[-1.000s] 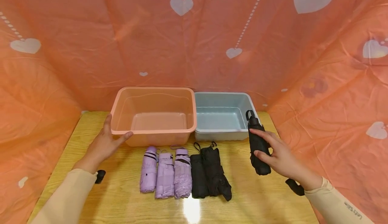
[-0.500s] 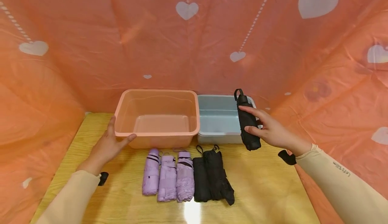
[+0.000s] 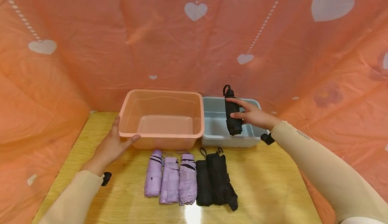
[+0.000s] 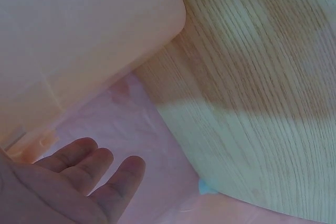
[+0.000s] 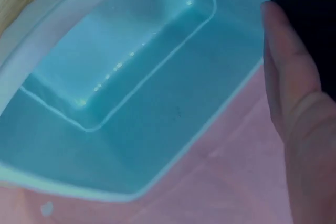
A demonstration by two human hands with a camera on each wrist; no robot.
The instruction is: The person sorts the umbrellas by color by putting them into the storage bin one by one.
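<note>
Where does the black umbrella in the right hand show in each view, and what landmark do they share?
Head: black umbrella right of centre, overlapping the blue tub.
Left wrist: not in it.
Right wrist: black umbrella at upper right edge, cut off.
Shared landmark: wooden table, in all three.

RH [image 3: 255,116] umbrella [image 3: 231,108] now over blue bin [image 3: 221,142]
</note>
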